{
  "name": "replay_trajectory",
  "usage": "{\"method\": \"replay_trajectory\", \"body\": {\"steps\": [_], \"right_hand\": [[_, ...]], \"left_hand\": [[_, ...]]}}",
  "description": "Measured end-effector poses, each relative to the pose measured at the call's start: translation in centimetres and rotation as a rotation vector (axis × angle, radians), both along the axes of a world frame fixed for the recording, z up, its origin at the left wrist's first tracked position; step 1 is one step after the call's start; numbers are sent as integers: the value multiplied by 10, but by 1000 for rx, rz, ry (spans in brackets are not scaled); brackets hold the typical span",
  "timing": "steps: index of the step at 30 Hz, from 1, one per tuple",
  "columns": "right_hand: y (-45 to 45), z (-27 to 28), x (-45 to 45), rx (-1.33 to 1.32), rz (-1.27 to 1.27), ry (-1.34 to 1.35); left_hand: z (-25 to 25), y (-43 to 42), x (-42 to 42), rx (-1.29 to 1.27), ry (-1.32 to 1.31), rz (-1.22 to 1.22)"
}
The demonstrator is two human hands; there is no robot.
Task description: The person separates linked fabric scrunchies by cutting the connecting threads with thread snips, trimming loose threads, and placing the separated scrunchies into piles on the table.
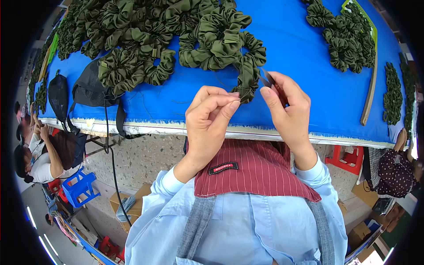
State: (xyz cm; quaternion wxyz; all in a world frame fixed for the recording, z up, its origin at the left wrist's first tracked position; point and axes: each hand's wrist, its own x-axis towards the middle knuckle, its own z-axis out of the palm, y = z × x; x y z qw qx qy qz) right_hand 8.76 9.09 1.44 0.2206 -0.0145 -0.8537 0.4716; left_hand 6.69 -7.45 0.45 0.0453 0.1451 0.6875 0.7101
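Observation:
My left hand is closed, thumb and fingertips pinching the edge of a dark green scrunchie at the table's near side. In my right hand is a pair of thread snips with a reddish handle. Its two dark blades stand slightly apart and point up and left, just right of the pinched scrunchie. The scrunchie's far end rests against a heap of similar green scrunchies. A thin thread seems to run near the pinched fabric, but its ends are hard to make out.
Blue cloth covers the table. Black mesh bags with a cord lie at left. More scrunchies sit at the right by a wooden strip. Other people work at both sides. A blue stool stands below.

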Motion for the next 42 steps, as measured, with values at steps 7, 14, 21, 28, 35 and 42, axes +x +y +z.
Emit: {"method": "replay_trajectory", "body": {"steps": [7, 14, 21, 28, 35, 42], "right_hand": [[-24, -22, 7, -494, 45, -397], [-33, -20, 8, -650, 77, -351], [-52, -14, 17, -515, 205, -307], [-24, -5, 8, -485, 241, -338], [0, -2, -21, -327, 281, -552], [-4, 8, -32, -254, 364, -609]], "left_hand": [[-4, -7, 0, 252, -157, -34], [-12, -80, -24, -867, 543, 857], [4, -24, 4, -9, -286, 4], [-5, -17, 3, 60, -368, 57], [-1, -20, 4, 0, -354, 68], [-1, -21, 3, -150, -242, 85]]}}
